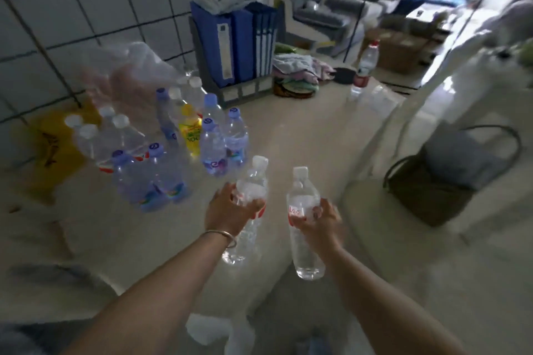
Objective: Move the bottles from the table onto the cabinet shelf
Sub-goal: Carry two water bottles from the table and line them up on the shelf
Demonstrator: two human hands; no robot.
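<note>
1. The left hand (227, 212) wraps its fingers tight round the middle of a crinkled clear bottle (248, 210), white cap up, held above the table's near edge.
2. The right hand (320, 219) grips a smooth clear bottle (304, 228) at its red-and-white label, just off the table edge.
3. More plastic bottles (213, 147), purple- and white-capped, one yellow, stand clustered on the pale table (302, 130).
4. Blue binders (233, 40) stand upright by the tiled wall.
</note>
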